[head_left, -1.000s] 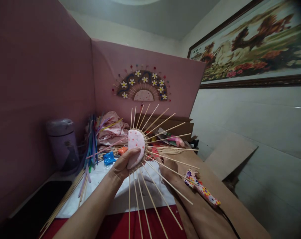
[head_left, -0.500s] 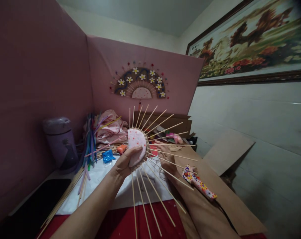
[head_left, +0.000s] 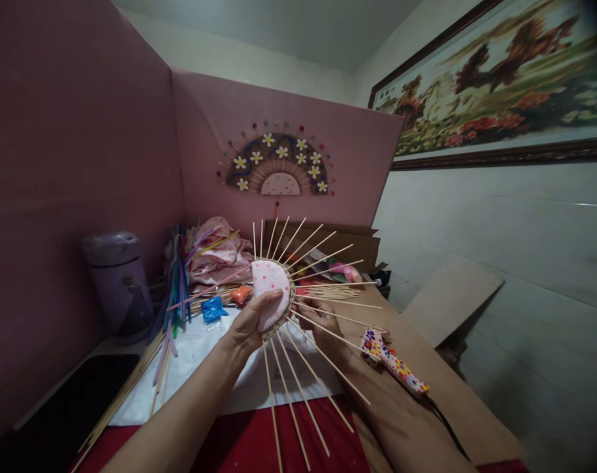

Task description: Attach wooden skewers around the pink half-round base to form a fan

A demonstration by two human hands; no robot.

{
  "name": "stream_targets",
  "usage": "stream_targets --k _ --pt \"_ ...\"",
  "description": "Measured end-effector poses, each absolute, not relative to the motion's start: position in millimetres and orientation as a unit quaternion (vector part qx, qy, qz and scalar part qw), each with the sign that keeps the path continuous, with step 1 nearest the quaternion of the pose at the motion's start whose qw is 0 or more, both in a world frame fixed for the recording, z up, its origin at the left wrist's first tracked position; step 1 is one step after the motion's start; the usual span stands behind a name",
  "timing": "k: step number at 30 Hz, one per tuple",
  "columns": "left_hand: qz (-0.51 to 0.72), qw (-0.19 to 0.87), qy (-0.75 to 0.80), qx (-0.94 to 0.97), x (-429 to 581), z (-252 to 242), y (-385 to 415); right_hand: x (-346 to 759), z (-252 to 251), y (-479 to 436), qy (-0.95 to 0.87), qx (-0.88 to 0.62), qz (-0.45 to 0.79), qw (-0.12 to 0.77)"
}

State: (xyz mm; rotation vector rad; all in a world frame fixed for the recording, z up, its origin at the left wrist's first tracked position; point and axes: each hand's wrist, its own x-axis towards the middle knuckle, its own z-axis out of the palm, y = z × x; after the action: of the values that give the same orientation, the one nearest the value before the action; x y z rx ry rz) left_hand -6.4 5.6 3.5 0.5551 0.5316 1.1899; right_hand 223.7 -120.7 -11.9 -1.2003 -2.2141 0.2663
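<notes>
A half-round piece covered in white cloth with pink dots point(head_left: 269, 282) is held up in front of me, with thin wooden sticks point(head_left: 323, 259) fanning out from its curved edge. Brownish cord is woven between the sticks along that edge. My left hand point(head_left: 254, 322) grips the piece, thumb lying flat across the dotted cloth. Close to the cord-wrapped rim, behind several sticks, my right hand point(head_left: 323, 325) has its fingers curled together; sticks partly cover them, so what they pinch is unclear. Beyond its wrist lies a flower-patterned glue gun point(head_left: 394, 364) on cardboard.
A finished-looking fan with white flowers point(head_left: 281, 152) hangs on the pink partition point(head_left: 348, 157). Left stand a purple canister point(head_left: 118, 282), pipe cleaners point(head_left: 180, 276) and crumpled dotted cloth point(head_left: 222, 256). Blue point(head_left: 212, 310) and orange packets point(head_left: 241, 294) lie by loose sticks; cardboard point(head_left: 456, 414) covers the right side.
My right hand has moved in toward the rim, its fingers going from stretched out to curled together. The fan frame has dipped slightly.
</notes>
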Motion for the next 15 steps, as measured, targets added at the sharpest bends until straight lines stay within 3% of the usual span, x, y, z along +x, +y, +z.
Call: stream_targets --k 8,13,15 --pt "0.521 0.778 0.247 0.248 -3.7 -0.7 4.4 243.9 -33.1 -119.8 -0.842 -0.429 0.106 0.31" --pt "0.531 0.765 0.269 0.245 -3.2 0.4 3.8 237.1 -20.3 -124.2 -0.853 -0.432 0.114 0.27" --pt "0.53 0.766 0.269 0.244 -2.6 2.3 2.1 230.1 -12.1 -126.3 -0.836 -0.437 0.128 0.305"
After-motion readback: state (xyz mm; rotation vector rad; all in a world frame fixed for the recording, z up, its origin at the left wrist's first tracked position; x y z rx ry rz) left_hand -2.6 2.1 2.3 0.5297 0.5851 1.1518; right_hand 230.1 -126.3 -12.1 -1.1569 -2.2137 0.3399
